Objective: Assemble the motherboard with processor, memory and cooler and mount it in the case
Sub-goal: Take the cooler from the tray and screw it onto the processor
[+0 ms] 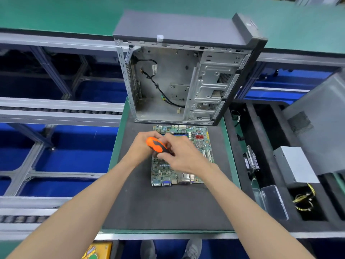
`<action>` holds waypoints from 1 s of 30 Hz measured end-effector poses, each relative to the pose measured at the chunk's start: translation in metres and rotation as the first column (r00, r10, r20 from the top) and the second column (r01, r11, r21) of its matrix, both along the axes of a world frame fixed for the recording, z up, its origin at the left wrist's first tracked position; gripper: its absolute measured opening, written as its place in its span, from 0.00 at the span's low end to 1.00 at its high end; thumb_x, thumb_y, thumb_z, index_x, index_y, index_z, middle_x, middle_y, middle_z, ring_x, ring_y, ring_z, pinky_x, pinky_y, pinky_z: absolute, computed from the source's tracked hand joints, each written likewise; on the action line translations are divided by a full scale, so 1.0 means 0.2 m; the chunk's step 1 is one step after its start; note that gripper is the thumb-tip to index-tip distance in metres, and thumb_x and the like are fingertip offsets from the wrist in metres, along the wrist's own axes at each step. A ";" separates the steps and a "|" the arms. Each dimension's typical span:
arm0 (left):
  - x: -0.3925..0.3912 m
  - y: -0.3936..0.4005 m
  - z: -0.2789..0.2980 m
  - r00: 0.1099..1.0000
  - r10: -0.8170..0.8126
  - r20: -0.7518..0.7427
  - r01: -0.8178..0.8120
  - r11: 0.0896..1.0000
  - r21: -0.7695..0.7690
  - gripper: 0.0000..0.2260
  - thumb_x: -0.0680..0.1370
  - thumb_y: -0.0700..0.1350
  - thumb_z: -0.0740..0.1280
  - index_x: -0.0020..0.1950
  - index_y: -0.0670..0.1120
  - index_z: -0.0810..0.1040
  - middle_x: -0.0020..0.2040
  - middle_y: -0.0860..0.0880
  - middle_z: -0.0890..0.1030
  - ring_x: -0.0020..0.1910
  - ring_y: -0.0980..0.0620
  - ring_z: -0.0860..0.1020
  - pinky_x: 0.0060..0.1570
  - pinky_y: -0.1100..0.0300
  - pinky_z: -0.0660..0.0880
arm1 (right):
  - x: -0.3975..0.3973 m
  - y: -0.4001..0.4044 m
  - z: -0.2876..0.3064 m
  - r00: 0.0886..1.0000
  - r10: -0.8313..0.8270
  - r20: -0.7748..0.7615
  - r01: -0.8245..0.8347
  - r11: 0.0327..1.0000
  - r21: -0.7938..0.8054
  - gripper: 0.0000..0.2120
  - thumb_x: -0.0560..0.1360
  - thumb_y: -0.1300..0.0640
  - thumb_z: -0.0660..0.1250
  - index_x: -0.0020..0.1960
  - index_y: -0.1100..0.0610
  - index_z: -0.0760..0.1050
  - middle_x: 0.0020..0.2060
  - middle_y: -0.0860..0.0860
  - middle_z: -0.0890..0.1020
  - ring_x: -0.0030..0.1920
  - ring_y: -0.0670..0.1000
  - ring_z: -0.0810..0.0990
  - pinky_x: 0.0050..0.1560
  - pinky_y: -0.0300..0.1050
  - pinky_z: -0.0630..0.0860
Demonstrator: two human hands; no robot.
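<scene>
The right hand [183, 156] is seen at the centre of the frame, its fingers curled round the orange-and-black handle of a screwdriver [157, 144], which is held tilted over the motherboard [186, 165]. The left hand [142, 148] is placed just beside it, touching the handle from the left; its fingers are hidden behind the handle and the right hand, so it cannot be told whether they are curled or spread. The screwdriver's tip is hidden by the hands.

The motherboard is laid flat on a dark mat [168, 206], with its port connectors turned toward the lower edge of the frame and its red connectors toward the upper right corner of the board. The part of the board beneath the hands is covered. The mat is carried by a green-edged surface [232, 159].

Just above the board in the frame, an open computer case [186, 71] is stood on the mat, its bare metal interior facing the camera, with a black cable [158, 86] hung across the inside.

At the right of the frame, a black foam tray [265, 146] is set beside the surface; a silver power supply [296, 165] with yellow wires [304, 200] is held in its compartments. At the bottom edge, grey shoes [192, 247] are seen on the floor.
</scene>
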State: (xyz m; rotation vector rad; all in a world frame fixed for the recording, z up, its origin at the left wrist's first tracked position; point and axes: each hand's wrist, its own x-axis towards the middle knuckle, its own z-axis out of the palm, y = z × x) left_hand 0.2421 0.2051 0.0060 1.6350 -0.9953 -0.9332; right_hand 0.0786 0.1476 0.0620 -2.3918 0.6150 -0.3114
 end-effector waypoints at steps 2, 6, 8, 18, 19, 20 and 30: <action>-0.05 0.00 0.01 0.996 -0.049 -0.079 0.050 0.999 0.010 0.10 0.78 0.30 0.66 0.41 0.41 0.83 0.31 0.47 0.82 0.29 0.54 0.77 0.31 0.62 0.74 | -0.01 -0.08 0.11 0.983 -0.128 0.135 0.124 0.992 0.040 0.09 0.72 0.54 0.74 0.46 0.53 0.73 0.26 0.40 0.75 0.28 0.45 0.71 0.33 0.38 0.64; -0.12 -0.03 0.02 0.975 -0.139 -0.171 0.149 0.988 0.045 0.08 0.80 0.30 0.63 0.55 0.35 0.81 0.43 0.44 0.86 0.36 0.54 0.81 0.41 0.62 0.80 | -0.04 -0.21 0.25 0.905 -0.295 0.306 0.284 0.955 0.080 0.09 0.74 0.57 0.72 0.48 0.56 0.72 0.27 0.42 0.73 0.29 0.46 0.67 0.35 0.49 0.67; -0.14 -0.05 0.04 0.966 -0.210 -0.148 0.220 0.974 0.055 0.10 0.80 0.32 0.65 0.55 0.43 0.83 0.46 0.47 0.87 0.40 0.54 0.83 0.46 0.62 0.80 | -0.04 -0.25 0.32 0.865 -0.329 0.378 0.312 0.944 0.107 0.09 0.75 0.57 0.70 0.49 0.56 0.71 0.31 0.48 0.75 0.31 0.52 0.69 0.37 0.55 0.70; -0.22 -0.25 0.05 0.874 -0.243 0.420 0.179 0.966 0.186 0.15 0.79 0.40 0.69 0.66 0.48 0.79 0.65 0.48 0.79 0.65 0.45 0.75 0.67 0.52 0.69 | -0.06 -0.35 0.57 0.715 -0.323 0.620 0.419 0.908 -0.011 0.23 0.76 0.61 0.67 0.68 0.49 0.64 0.36 0.51 0.73 0.31 0.55 0.71 0.38 0.59 0.75; -0.22 -0.27 0.04 0.849 -0.290 0.442 0.200 0.950 0.240 0.16 0.80 0.41 0.68 0.68 0.49 0.78 0.69 0.48 0.77 0.70 0.46 0.71 0.70 0.50 0.66 | -0.06 -0.36 0.57 0.710 -0.320 0.628 0.430 0.903 -0.026 0.25 0.76 0.61 0.67 0.69 0.50 0.64 0.36 0.50 0.73 0.31 0.54 0.71 0.38 0.58 0.75; -0.23 -0.29 0.03 0.827 -0.334 0.451 0.216 0.931 0.293 0.15 0.81 0.42 0.67 0.68 0.49 0.77 0.71 0.49 0.75 0.72 0.47 0.68 0.72 0.49 0.63 | -0.06 -0.36 0.56 0.706 -0.316 0.634 0.436 0.899 -0.036 0.25 0.76 0.62 0.66 0.70 0.50 0.63 0.35 0.49 0.72 0.31 0.54 0.71 0.38 0.58 0.75; -0.22 -0.40 0.02 0.759 -0.467 0.453 0.234 0.846 0.479 0.13 0.80 0.40 0.62 0.61 0.50 0.80 0.71 0.54 0.73 0.63 0.46 0.75 0.67 0.45 0.68 | -0.04 -0.39 0.53 0.726 -0.310 0.614 0.458 0.884 -0.095 0.24 0.77 0.60 0.67 0.68 0.50 0.61 0.34 0.51 0.72 0.30 0.51 0.71 0.34 0.51 0.73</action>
